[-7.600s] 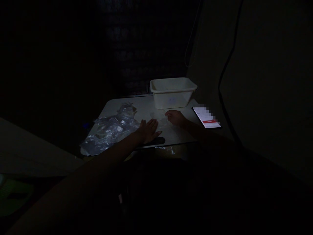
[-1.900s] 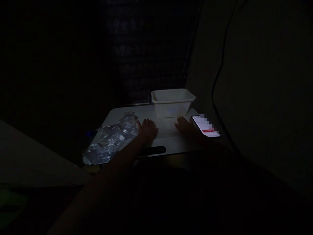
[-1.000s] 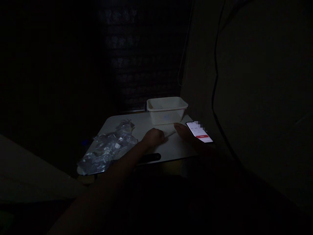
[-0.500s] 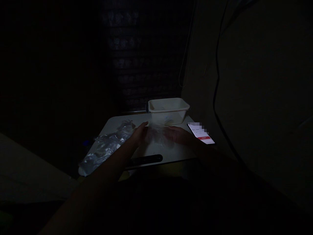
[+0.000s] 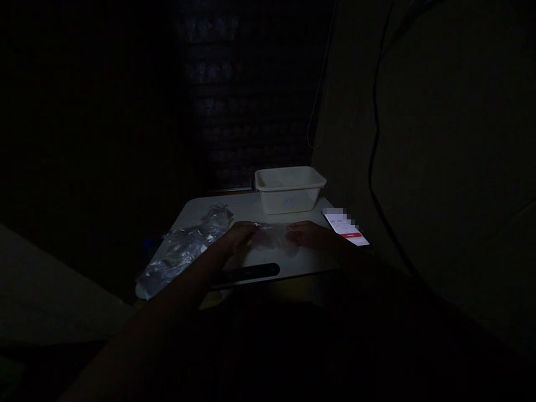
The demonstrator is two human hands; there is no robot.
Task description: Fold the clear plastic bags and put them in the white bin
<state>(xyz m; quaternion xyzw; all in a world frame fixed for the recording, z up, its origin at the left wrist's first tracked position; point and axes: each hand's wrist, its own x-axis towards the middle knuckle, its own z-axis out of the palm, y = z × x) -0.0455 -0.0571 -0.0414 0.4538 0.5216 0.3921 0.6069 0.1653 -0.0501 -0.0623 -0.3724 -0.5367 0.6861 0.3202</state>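
Observation:
Between my two hands, low over the white table [image 5: 234,203], a clear plastic bag [image 5: 273,237] is stretched sideways. My left hand [image 5: 240,237] pinches its left edge, fingers closed. On the other edge my right hand [image 5: 306,233] has its fingers closed too. Dim light hides most of the fingers' undersides. Left of my left hand lies a crumpled heap of clear plastic bags [image 5: 188,251]. Behind the held bag stands a white rectangular plastic tub [image 5: 290,201].
A phone [image 5: 347,228] with a lit screen lies at the table's right edge. A dark slot [image 5: 251,272] is near the front edge. Slatted blinds [image 5: 251,103] hang behind, and a dark cable [image 5: 374,151] runs down the right wall. The room is very dark.
The clear bag, blurred and higher before, is now lower and flat between my hands. My left hand has lowered slightly and its thumb has closed onto the bag's edge.

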